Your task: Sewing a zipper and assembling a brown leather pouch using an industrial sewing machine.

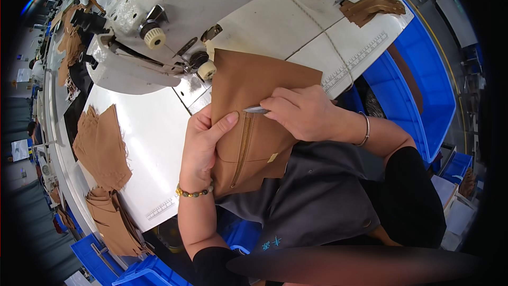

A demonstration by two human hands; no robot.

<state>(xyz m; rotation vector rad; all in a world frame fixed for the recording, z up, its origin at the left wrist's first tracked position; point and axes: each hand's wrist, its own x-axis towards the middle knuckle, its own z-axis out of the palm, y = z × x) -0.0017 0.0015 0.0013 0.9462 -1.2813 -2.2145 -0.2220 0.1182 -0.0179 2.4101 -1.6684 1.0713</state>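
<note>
I have the brown panel (264, 77) in the middle of my view, held up at the desk's near edge, just to the near side of the sewing machine head; I can't tell whether its far corner touches the machine. A zipper (243, 148) runs along it from far to near, with a small yellow tab (272, 158) to its right. The left hand (203, 140) pinches the panel's left side, thumb on top beside the zipper's far end. The right hand (299, 111) is closed around a pointed metal tool (255, 109), its tip at that same end. Below lies a dark grey apron (317, 196). The white sewing machine (143, 37) stands on the far side of the white desk (151, 148). Brown pieces (103, 148) lie on the left, more brown scraps (373, 8) far right, and a blue bin (443, 106) sits off the desk's right edge.
</note>
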